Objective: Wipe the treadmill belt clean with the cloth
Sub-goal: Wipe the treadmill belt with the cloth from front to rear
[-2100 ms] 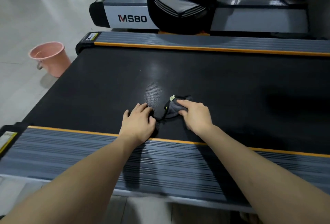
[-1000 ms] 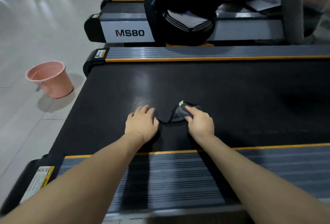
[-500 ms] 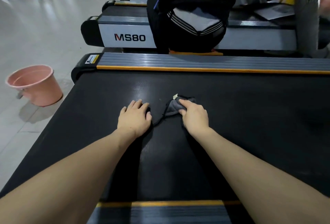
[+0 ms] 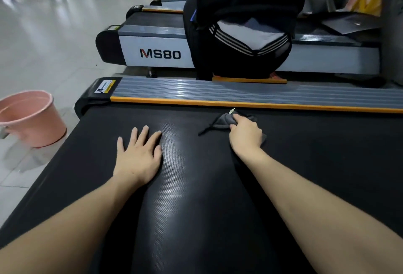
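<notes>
The black treadmill belt (image 4: pixel 196 197) fills the lower half of the view. A dark grey cloth (image 4: pixel 222 121) with a small pale tag lies bunched on the belt close to the far orange-edged side rail (image 4: pixel 239 97). My right hand (image 4: pixel 246 136) is closed on the cloth and presses it onto the belt; part of the cloth is hidden under it. My left hand (image 4: pixel 139 156) lies flat on the belt, fingers spread, holding nothing, well left of the cloth.
A pink bucket (image 4: pixel 30 118) stands on the tiled floor left of the treadmill. A person in dark clothes (image 4: pixel 239 22) squats just beyond the far rail. Another treadmill marked MS80 (image 4: pixel 159 53) stands behind.
My right hand has pushed the cloth away from me across the belt, up to the far rail. My left hand has stayed flat on the belt, and the two hands are farther apart.
</notes>
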### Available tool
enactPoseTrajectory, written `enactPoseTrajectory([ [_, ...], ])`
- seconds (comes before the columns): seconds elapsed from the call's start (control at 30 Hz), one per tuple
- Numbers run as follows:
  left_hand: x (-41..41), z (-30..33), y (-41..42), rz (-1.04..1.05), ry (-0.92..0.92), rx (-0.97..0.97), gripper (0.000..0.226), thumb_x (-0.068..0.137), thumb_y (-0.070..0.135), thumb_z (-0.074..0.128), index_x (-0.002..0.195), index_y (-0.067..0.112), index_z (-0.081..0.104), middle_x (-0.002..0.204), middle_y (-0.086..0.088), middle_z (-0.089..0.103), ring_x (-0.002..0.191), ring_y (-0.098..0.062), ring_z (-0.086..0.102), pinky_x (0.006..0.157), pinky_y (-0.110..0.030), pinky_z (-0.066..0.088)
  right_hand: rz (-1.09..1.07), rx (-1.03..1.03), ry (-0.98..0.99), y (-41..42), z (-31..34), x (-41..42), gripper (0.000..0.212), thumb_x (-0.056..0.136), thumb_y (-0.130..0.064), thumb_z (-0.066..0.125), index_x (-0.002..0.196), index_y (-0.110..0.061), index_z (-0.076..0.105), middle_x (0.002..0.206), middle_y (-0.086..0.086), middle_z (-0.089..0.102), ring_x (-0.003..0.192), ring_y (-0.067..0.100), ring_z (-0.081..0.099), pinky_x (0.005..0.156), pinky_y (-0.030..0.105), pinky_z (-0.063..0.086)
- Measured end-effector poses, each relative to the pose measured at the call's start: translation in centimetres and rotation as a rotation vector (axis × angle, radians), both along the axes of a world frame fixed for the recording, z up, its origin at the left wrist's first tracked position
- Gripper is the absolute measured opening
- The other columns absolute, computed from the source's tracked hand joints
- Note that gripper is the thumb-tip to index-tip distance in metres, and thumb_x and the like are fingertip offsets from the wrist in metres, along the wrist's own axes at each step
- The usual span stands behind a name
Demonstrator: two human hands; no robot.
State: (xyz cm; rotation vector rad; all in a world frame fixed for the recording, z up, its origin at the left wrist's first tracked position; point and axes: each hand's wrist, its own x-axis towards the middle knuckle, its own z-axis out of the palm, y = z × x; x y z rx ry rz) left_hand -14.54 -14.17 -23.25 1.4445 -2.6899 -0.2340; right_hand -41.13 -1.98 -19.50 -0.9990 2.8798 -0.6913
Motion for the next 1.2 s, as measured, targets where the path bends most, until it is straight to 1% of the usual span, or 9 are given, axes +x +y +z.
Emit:
enactPoseTrajectory([
  [0.17,-0.2,-0.5,-0.3,-0.003,0.025,-0.021,0.066,0.099,0.054,0.013,0.161,0.03,0.014,0.17,0.008,0.002,0.156,-0.017,-0.008,0.123,-0.058,-0.003,0.115,0.012,0.079,-4.4,-0.9,2.0,0.033,0.1,-0.031,0.046,0.131,-0.024,0.055,0.132,-0.001,0.058,0.116,0.032,0.055,0.089,0.04,0.043],
  [0.27,-0.2,-0.6,-0.4,-0.009,0.019,-0.023,0.066,0.099,0.054,0.012,0.161,0.03,0.012,0.17,0.008,0.001,0.156,-0.016,-0.009,0.123,-0.058,-0.004,0.281,0.017,0.082,-8.2,-0.7,5.2,0.038,0.098,-0.041,0.046,0.13,-0.023,0.057,0.128,0.001,0.06,0.115,0.033,0.056,0.087,0.04,0.044],
  [0.43,0.0,-0.7,-0.7,-0.02,0.029,-0.023,0.065,0.1,0.054,0.014,0.161,0.031,0.015,0.17,0.008,0.002,0.156,-0.015,-0.009,0.123,-0.057,-0.004,0.429,0.013,0.051,-7.8,-0.9,4.1,0.026,0.096,-0.039,0.052,0.119,-0.03,0.061,0.121,-0.003,0.066,0.109,0.031,0.061,0.088,0.042,0.05],
  [0.53,0.1,-0.6,-0.5,-0.019,0.024,-0.018,0.065,0.1,0.054,0.014,0.161,0.031,0.015,0.17,0.008,0.002,0.156,-0.015,-0.009,0.123,-0.057,-0.004,0.337,-0.015,0.039,-3.5,-1.0,-0.5,0.033,0.093,-0.043,0.054,0.126,-0.038,0.06,0.12,-0.003,0.069,0.108,0.032,0.063,0.09,0.043,0.052],
  [0.7,-0.2,-0.6,-0.4,-0.005,0.021,-0.027,0.063,0.1,0.052,0.016,0.16,0.03,0.017,0.17,0.007,0.004,0.156,-0.017,-0.007,0.122,-0.059,-0.002,-0.016,0.013,0.05,3.1,-1.1,-9.4,0.035,0.095,-0.042,0.056,0.13,-0.038,0.061,0.124,0.004,0.068,0.112,0.034,0.061,0.093,0.04,0.048],
  [0.83,-0.2,-0.4,-0.3,-0.004,0.027,-0.029,0.064,0.099,0.051,0.017,0.16,0.03,0.018,0.17,0.006,0.004,0.156,-0.017,-0.006,0.122,-0.059,-0.002,-0.102,-0.021,0.074,0.5,-1.4,-6.2,0.033,0.093,-0.041,0.057,0.124,-0.035,0.065,0.116,0.008,0.07,0.109,0.036,0.063,0.092,0.041,0.049],
  [1.03,-0.1,-0.6,-0.6,0.004,0.046,-0.041,0.07,0.098,0.056,0.018,0.161,0.023,0.017,0.17,0.008,0.002,0.156,-0.012,-0.007,0.124,-0.055,-0.002,0.34,0.001,0.054,-11.2,-0.8,7.0,0.019,0.093,-0.04,0.056,0.107,-0.033,0.067,0.108,0.002,0.069,0.102,0.031,0.065,0.074,0.034,0.044],
  [1.13,0.0,-0.5,-0.5,0.008,0.034,-0.046,0.072,0.098,0.057,0.018,0.161,0.022,0.017,0.17,0.007,0.002,0.156,-0.014,-0.009,0.123,-0.056,-0.004,0.496,0.03,0.08,-11.0,-0.6,7.3,0.014,0.095,-0.036,0.055,0.101,-0.029,0.064,0.106,0.0,0.068,0.1,0.031,0.064,0.073,0.036,0.044],
  [1.2,0.0,-0.5,-0.5,0.025,0.031,-0.042,0.072,0.098,0.058,0.018,0.161,0.02,0.017,0.171,0.004,0.002,0.156,-0.017,-0.01,0.123,-0.058,-0.005,0.484,0.037,0.127,-8.1,-0.5,4.7,0.017,0.094,-0.038,0.053,0.107,-0.032,0.062,0.109,-0.001,0.069,0.101,0.033,0.064,0.078,0.038,0.048],
])
